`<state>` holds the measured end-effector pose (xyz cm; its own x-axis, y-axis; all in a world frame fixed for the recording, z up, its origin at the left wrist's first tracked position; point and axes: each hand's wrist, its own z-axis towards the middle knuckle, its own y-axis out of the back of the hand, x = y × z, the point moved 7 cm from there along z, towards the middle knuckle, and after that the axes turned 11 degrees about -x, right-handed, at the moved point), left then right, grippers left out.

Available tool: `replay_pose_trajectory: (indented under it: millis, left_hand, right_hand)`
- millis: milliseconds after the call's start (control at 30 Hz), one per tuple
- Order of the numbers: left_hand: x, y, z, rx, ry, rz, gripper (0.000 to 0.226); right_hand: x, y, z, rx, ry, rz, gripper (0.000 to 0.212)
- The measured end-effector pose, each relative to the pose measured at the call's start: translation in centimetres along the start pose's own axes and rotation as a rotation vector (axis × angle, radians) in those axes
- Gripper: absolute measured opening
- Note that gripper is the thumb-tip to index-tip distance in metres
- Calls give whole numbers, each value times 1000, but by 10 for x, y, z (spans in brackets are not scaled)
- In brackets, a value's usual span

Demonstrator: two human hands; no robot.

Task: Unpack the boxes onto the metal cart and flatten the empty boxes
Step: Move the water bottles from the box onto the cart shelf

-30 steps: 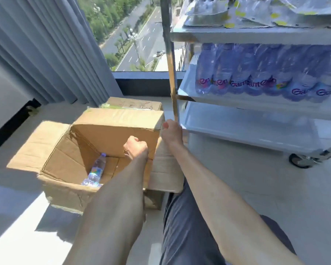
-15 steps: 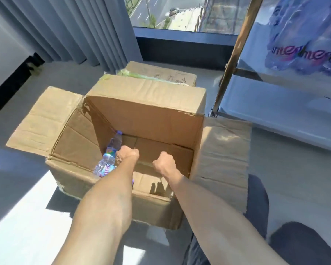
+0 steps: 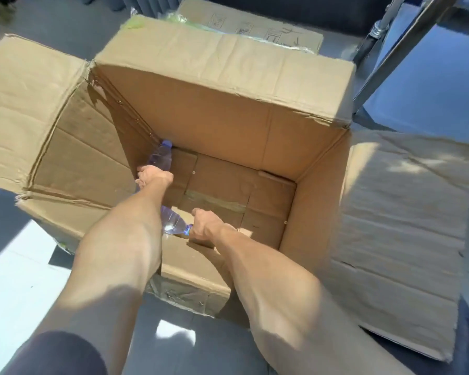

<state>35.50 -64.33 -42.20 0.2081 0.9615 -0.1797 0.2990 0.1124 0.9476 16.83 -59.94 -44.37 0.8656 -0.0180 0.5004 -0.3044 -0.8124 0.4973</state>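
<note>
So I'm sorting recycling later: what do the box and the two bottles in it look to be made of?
The open box looks like plain brown corrugated cardboard, matte, creased and torn at the flaps. The far bottle and the near bottle look like thin clear plastic: see-through, glinting in the sun, with blue caps.

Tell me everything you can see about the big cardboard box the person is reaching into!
The big cardboard box is brown, creased and worn, standing open on the floor with its flaps folded outward on all sides. Its inside bottom shows taped flaps and is mostly bare. Two clear water bottles remain: one leans in the far left corner, gripped by the left hand; another lies by the near wall, gripped near its blue cap by the right hand. Both forearms cross its near edge. Another box sits behind it.
</note>
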Motion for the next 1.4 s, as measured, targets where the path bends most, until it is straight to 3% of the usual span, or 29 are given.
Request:
replay_pose_trajectory:
  millis: [100,233,333,433,633,800,1000,1100,1200,1300,1400]
  left_hand:
    - [7,-12,14,-72,-47,115,57]
    - [9,-22,7,-127,-212,254,49]
    - [16,-21,11,-130,-200,208,64]
    - [19,-29,18,-136,-289,350,78]
    - [18,-31,25,-179,-339,337,71]
    - [18,-30,22,-169,-337,320,68]
    - [17,-5,14,-105,-102,109,71]
    - [11,6,-19,-48,-122,122,58]
    - [19,4,-58,27,-137,163,46]
    - [30,8,-96,154,-79,149,75]
    - [18,8,-132,338,-82,-18,48]
  right_hand:
    - [8,-35,12,22,3,40,66]
    - [7,-73,24,-39,-12,128,67]
    - [10,-65,22,-57,0,89,53]
    - [13,-65,29,-87,-28,51,47]
    - [7,-63,35,-110,-48,13,41]
    - [9,-67,32,-13,6,-1,41]
    - [-16,-23,1,-60,-74,78,40]
    - [-41,18,-25,-201,-150,174,34]
    - [-55,55,-51,-396,-174,251,9]
    - [-47,84,-73,-535,-163,292,14]
    - [-28,97,-87,-531,-79,221,30]
